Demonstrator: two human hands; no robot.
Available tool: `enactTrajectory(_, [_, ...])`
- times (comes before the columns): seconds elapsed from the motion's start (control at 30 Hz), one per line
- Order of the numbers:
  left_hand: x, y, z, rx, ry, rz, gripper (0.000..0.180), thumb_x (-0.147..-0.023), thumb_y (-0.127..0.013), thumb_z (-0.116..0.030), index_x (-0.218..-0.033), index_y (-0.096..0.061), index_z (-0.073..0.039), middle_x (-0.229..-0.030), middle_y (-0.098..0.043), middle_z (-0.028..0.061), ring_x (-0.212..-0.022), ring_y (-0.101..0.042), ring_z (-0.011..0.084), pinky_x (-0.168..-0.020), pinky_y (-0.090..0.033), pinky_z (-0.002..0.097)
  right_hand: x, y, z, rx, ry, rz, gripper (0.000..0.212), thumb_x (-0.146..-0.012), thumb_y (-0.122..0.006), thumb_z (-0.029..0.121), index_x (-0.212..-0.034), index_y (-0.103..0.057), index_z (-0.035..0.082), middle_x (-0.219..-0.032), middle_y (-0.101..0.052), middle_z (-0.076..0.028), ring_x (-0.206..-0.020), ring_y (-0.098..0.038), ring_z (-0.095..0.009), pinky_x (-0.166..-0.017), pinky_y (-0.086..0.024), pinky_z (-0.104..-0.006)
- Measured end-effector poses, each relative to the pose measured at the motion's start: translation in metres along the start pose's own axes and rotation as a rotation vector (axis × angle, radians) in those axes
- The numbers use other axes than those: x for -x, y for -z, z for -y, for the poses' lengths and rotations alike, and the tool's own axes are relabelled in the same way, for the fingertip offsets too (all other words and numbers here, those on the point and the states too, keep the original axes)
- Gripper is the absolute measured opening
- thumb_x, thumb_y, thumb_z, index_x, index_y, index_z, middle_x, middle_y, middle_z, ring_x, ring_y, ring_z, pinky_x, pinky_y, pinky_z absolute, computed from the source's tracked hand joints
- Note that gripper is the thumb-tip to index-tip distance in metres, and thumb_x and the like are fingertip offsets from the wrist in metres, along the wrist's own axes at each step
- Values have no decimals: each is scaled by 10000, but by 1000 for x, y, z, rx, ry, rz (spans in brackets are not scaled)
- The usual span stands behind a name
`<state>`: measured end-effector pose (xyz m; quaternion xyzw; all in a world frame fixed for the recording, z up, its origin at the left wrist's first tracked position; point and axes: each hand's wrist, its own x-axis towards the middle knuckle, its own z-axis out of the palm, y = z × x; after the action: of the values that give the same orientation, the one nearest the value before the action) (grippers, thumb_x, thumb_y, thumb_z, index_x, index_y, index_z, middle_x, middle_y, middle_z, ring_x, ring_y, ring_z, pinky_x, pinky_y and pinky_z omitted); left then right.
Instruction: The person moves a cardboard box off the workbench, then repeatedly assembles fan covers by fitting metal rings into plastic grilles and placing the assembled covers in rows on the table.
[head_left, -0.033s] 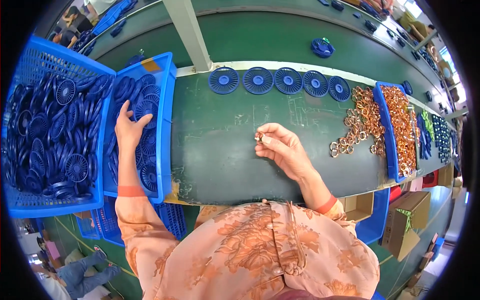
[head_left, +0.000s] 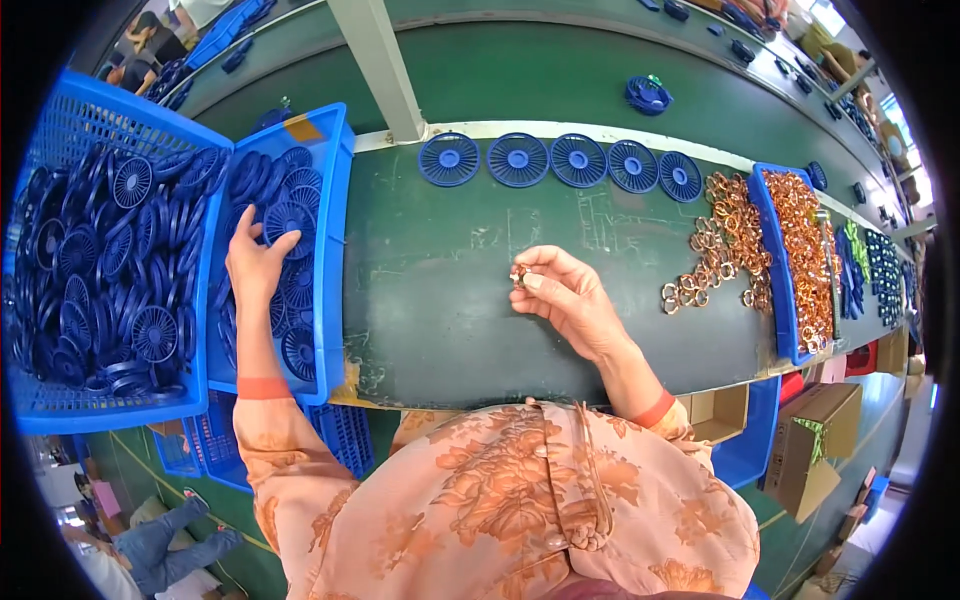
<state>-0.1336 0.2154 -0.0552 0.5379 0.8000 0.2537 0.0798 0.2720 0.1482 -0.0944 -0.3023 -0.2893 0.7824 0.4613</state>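
My left hand [head_left: 255,262] reaches into the narrower blue tray [head_left: 334,215] at the left. Its thumb and fingers are spread beside a round blue fan grille [head_left: 288,220], and the thumb lies at the grille's lower edge. Whether it bears any weight I cannot tell. Over the middle of the green table, my right hand [head_left: 568,300] pinches a few small copper-coloured rings [head_left: 519,277] between thumb and fingers. Those fingers partly hide the rings. Several blue grilles lie in a row along the table's far edge, among them a grille [head_left: 517,160].
A large blue crate [head_left: 110,412] full of grilles stands at far left. On the right, loose copper-coloured rings [head_left: 712,260] lie beside a blue bin [head_left: 783,290] of more rings. A grey post [head_left: 372,65] rises behind the table. Cardboard boxes [head_left: 815,430] stand below right.
My left hand has shifted slightly to the left, and the grille beside its thumb sits a little lower. My right hand stays in place with the rings.
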Motion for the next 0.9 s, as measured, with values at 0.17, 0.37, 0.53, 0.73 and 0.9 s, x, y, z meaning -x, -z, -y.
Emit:
enactTrajectory(0.17, [56, 12, -27, 839, -56, -123, 483, -870, -744, -64, -1310, -577, 42, -1147, -682, 101, -971, -648, 149, -893, -512, 283, 3, -10, -7, 156, 89, 4, 235, -944, -659, 47, -1176, -622, 36, -1094, -643, -35, -942, -677, -141, -852, -580, -297])
enactTrajectory(0.37, [149, -48, -91, 1331, 213, 357, 302, -970, -651, -160, -1226, -619, -2, -1074, -664, 54, -898, -643, 129, -812, -550, 300, 6, -28, -10, 276, 162, 39, 309, -937, -676, 41, -1240, -621, 21, -1073, -643, -30, -956, -676, -142, -864, -576, -302])
enactTrajectory(0.53, [171, -76, -109, 1631, 374, 602, 325, -1034, -540, -253, -1224, -605, 2, -1105, -673, 99, -975, -673, 176, -862, -577, 342, 11, -37, -12, 475, 333, -31, 311, -917, -692, 8, -1223, -637, -6, -1123, -622, -52, -950, -671, -129, -865, -565, -265])
enactTrajectory(0.73, [173, -88, -105, 1553, 318, 693, 293, -1032, -483, -201, -1211, -594, 3, -1125, -668, 118, -991, -681, 181, -882, -587, 352, 11, -45, -8, 966, 492, -129, 311, -861, -714, -29, -1167, -667, 8, -1113, -645, -103, -909, -676, -142, -817, -575, -274])
enactTrajectory(0.9, [177, -89, -109, 1563, 312, 629, 253, -986, -493, -86, -1209, -562, 12, -1118, -659, 119, -983, -674, 176, -866, -591, 345, 0, -49, -14, 1083, 703, -116, 304, -810, -756, -10, -1101, -672, 11, -1021, -688, -136, -876, -694, -212, -757, -569, -305])
